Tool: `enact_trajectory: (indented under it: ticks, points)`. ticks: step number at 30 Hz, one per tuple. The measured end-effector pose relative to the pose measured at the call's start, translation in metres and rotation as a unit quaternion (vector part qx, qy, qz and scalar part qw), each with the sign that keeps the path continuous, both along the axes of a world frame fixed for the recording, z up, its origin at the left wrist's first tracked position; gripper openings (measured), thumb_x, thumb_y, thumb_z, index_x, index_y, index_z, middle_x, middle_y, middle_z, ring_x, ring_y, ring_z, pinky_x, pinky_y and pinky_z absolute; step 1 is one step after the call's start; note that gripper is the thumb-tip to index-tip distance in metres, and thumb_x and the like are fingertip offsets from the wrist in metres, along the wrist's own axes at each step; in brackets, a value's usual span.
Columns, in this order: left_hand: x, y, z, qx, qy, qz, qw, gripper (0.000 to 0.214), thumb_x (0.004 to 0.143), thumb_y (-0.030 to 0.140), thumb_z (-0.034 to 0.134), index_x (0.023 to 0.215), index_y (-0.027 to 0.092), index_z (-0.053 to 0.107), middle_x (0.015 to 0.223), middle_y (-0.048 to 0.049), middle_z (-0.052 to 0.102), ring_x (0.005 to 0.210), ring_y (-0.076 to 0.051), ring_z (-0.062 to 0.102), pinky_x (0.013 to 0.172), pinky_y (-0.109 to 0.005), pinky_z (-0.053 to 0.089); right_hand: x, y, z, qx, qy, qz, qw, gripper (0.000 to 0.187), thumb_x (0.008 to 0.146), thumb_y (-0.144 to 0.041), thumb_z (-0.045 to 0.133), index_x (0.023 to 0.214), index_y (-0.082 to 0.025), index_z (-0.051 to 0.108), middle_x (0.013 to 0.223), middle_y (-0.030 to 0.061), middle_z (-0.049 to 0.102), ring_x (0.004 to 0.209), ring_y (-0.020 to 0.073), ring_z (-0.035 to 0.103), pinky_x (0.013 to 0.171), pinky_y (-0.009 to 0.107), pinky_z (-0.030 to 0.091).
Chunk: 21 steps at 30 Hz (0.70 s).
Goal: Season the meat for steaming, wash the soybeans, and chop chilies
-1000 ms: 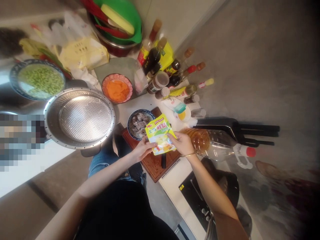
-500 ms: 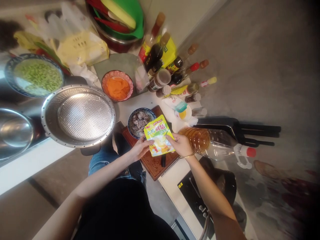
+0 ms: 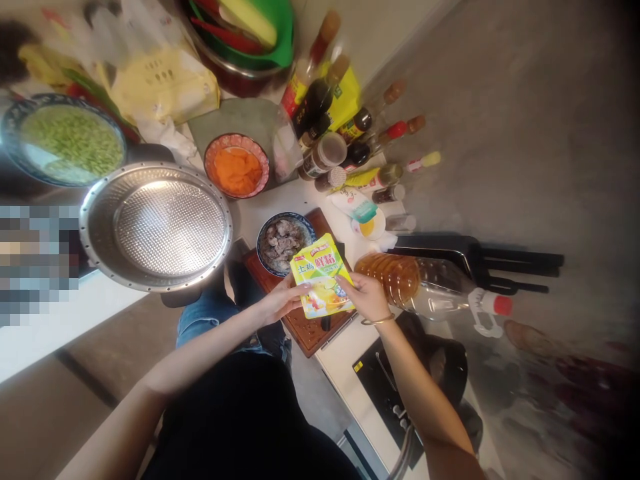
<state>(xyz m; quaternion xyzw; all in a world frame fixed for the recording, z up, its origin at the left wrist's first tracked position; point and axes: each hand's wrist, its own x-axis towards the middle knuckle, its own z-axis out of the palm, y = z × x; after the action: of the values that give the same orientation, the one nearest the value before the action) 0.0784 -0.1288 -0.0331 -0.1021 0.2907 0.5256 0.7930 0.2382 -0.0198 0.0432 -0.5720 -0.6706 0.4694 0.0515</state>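
Note:
Between both hands I hold a yellow-green seasoning packet (image 3: pixel 325 283), its printed front facing up toward me. My left hand (image 3: pixel 283 300) pinches its left edge, thumb on top. On its right side my right hand (image 3: pixel 367 293) grips it the same way, a bangle at the wrist. Just behind the packet, a blue-rimmed bowl of raw meat pieces (image 3: pixel 284 243) stands on the brown cutting board (image 3: pixel 310 340); the packet overlaps part of the view of both. A dark handle on the board is partly hidden under the packet.
To the left are a steel perforated basin (image 3: pixel 170 227), a plate of chopped green vegetables (image 3: pixel 73 143) and a bowl of orange slices (image 3: pixel 235 167). Sauce bottles (image 3: pixel 320 100) crowd the back. A large oil bottle (image 3: pixel 425 283) lies right, near a black stove (image 3: pixel 387 380).
Both hands still hold the packet, which has shifted slightly right and down in view. The camera view has moved a little, and the packet's front now shows more squarely.

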Motion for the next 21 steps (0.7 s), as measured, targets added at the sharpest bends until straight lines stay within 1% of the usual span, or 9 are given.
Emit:
enact_trajectory:
  ticks: [2,5,8,13,16,19,21]
  points:
    - [0.0,0.0,0.0,0.01,0.006,-0.004,1.0,0.064,0.065,0.019,0.084,0.123,0.018,0.056,0.121,-0.0135,0.068,0.109,-0.028,0.067,0.106,-0.049,0.044,0.003,0.001,0.001,-0.015,0.006,-0.018,1.0,0.047,0.071,-0.065,0.066,0.065,-0.019,0.066,0.056,0.0022,0.066,0.053,0.0187,0.062,0.044,0.026,0.049]
    - [0.001,0.0,-0.002,0.009,0.033,-0.006,0.999,0.074,0.061,0.016,0.086,0.127,0.016,0.053,0.115,-0.0145,0.07,0.107,-0.029,0.067,0.107,-0.05,0.042,0.007,0.0,-0.001,-0.033,0.006,-0.03,0.999,0.048,0.068,-0.067,0.068,0.065,-0.019,0.066,0.059,0.0029,0.068,0.054,0.0194,0.063,0.047,0.028,0.052]
    - [0.002,0.0,-0.006,0.009,0.029,-0.001,1.0,0.079,0.063,0.016,0.084,0.133,0.019,0.047,0.115,-0.013,0.07,0.109,-0.028,0.066,0.107,-0.05,0.041,0.009,-0.002,-0.004,-0.037,0.008,-0.038,0.999,0.049,0.067,-0.068,0.068,0.065,-0.019,0.065,0.059,0.0027,0.068,0.054,0.0191,0.063,0.048,0.028,0.053]
    - [0.003,-0.002,-0.01,-0.016,0.045,0.026,0.999,0.069,0.06,0.014,0.084,0.122,0.016,0.055,0.11,-0.0118,0.072,0.104,-0.026,0.068,0.107,-0.046,0.042,0.012,-0.009,-0.009,-0.027,0.016,-0.023,0.999,0.049,0.071,-0.067,0.065,0.067,-0.019,0.066,0.06,0.0025,0.068,0.056,0.0188,0.063,0.05,0.028,0.052]
    - [0.002,-0.004,-0.009,-0.023,0.035,0.037,0.998,0.063,0.063,0.014,0.082,0.121,0.018,0.056,0.112,-0.0104,0.071,0.104,-0.024,0.068,0.105,-0.043,0.044,0.01,-0.013,-0.011,-0.012,0.01,-0.014,1.0,0.048,0.074,-0.065,0.063,0.067,-0.018,0.066,0.057,0.0023,0.067,0.054,0.0187,0.062,0.048,0.027,0.05]
    - [0.0,-0.003,-0.009,-0.035,0.039,0.055,0.997,0.057,0.062,0.012,0.081,0.115,0.015,0.059,0.11,-0.0108,0.072,0.103,-0.024,0.068,0.102,-0.039,0.046,0.005,-0.015,-0.011,0.005,0.005,0.005,1.0,0.047,0.076,-0.064,0.061,0.067,-0.018,0.066,0.059,0.0029,0.068,0.054,0.0178,0.061,0.047,0.026,0.048]
    - [-0.003,0.0,-0.009,-0.053,0.033,0.061,0.996,0.053,0.064,0.013,0.08,0.114,0.015,0.06,0.107,-0.0103,0.072,0.1,-0.023,0.069,0.1,-0.038,0.048,0.002,-0.014,-0.01,0.015,-0.001,0.015,1.0,0.047,0.078,-0.062,0.06,0.066,-0.018,0.066,0.059,0.003,0.067,0.053,0.017,0.06,0.045,0.025,0.046]
